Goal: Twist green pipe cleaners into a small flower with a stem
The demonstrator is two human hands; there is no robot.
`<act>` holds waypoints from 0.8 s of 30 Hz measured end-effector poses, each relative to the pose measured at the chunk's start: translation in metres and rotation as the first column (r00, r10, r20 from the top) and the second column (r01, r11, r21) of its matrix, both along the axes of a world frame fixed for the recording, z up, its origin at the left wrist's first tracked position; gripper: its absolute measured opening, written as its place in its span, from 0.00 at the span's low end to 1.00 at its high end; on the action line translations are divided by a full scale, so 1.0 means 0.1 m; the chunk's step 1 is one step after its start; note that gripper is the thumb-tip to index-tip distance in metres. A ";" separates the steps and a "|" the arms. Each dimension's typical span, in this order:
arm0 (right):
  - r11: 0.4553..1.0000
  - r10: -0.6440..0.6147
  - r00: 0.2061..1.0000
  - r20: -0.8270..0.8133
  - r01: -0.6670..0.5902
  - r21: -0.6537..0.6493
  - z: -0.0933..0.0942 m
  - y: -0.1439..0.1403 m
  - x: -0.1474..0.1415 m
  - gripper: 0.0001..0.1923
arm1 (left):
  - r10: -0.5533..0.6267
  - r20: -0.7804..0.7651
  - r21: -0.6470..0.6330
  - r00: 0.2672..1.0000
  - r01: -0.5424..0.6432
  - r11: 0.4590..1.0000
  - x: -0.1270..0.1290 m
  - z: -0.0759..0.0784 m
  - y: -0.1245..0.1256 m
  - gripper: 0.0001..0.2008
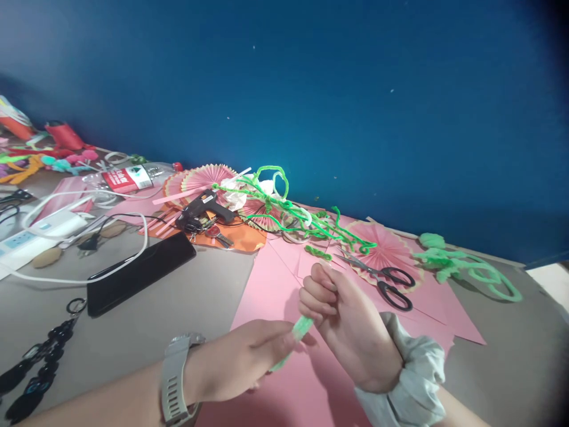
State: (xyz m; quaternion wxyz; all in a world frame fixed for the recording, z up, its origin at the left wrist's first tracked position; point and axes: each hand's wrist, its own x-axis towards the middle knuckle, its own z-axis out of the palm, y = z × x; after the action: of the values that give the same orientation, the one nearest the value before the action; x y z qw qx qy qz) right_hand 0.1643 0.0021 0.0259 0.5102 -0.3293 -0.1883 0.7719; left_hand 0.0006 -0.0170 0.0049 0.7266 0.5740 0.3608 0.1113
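Observation:
A light green fuzzy pipe cleaner (303,327) stretches between my two hands, over pink paper (267,296). My left hand (242,359), with a grey watch on its wrist, pinches it between thumb and fingers; a bit of green also shows below the fingers. My right hand (340,314) is curled into a fist around the other end, a pale scrunchie (409,379) at its wrist. What lies inside the fist is hidden. Beyond the right hand lie black-handled scissors (386,280) and a tangle of brighter green pipe cleaners (306,213).
A black phone (142,273), a black beaded keychain (48,350) and a white power strip (40,237) with cables lie left. Behind are a glue gun (207,207), folded paper fans (386,249) and a plastic bottle (128,179). More green pipe cleaners (462,264) sit right, before a blue wall.

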 end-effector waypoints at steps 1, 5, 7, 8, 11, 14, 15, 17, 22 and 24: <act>1.000 0.010 1.000 0.008 -0.010 -0.002 0.00 -0.01 -0.01 0.18 | -0.040 -0.024 0.048 0.999 0.041 0.998 0.00 0.01 0.00 0.25; 0.999 0.031 0.999 0.021 -0.032 0.026 0.04 -0.05 -0.03 0.19 | -0.084 -0.033 0.065 0.996 0.086 0.994 0.01 0.00 0.00 0.24; 0.996 0.043 0.999 0.024 -0.044 0.083 0.05 -0.08 -0.03 0.19 | -0.029 0.033 -0.061 0.999 0.031 0.998 0.00 -0.03 0.00 0.24; 0.991 0.051 0.998 0.029 -0.054 0.120 0.05 -0.09 -0.04 0.19 | 0.007 0.090 -0.140 0.996 0.006 0.990 0.00 -0.05 0.00 0.25; 0.971 0.079 0.996 0.047 -0.087 0.224 0.05 -0.14 -0.05 0.20 | 0.060 0.242 -0.207 0.968 -0.009 0.978 -0.01 -0.10 -0.02 0.25; 0.960 0.090 0.994 0.060 -0.103 0.260 0.04 -0.15 -0.06 0.21 | 0.104 0.340 -0.240 0.935 -0.020 0.971 -0.01 -0.15 -0.03 0.22; 0.958 0.084 0.993 0.079 -0.102 0.268 0.03 -0.14 -0.06 0.21 | 0.125 0.362 -0.325 0.924 0.000 0.946 -0.01 -0.17 -0.03 0.21; 0.949 0.053 0.989 0.137 -0.093 0.303 0.01 -0.11 -0.06 0.21 | 0.149 0.378 -0.529 0.914 0.081 0.844 -0.03 -0.21 0.00 0.21; 0.903 -0.004 0.974 0.227 -0.094 0.420 -0.05 -0.08 -0.03 0.21 | 0.161 0.280 -0.755 0.947 0.113 0.646 -0.15 -0.20 0.12 0.18; 0.885 0.037 0.965 0.258 -0.152 0.441 -0.04 -0.09 -0.01 0.21 | 0.132 0.257 -0.772 0.957 0.121 0.623 -0.19 -0.16 0.15 0.17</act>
State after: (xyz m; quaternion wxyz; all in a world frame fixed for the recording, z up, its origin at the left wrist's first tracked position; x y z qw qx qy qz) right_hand 0.1634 -0.0071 0.0219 0.5079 -0.2822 -0.4412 0.6839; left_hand -0.0182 -0.0019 -0.0107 0.9474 0.1776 0.2647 0.0286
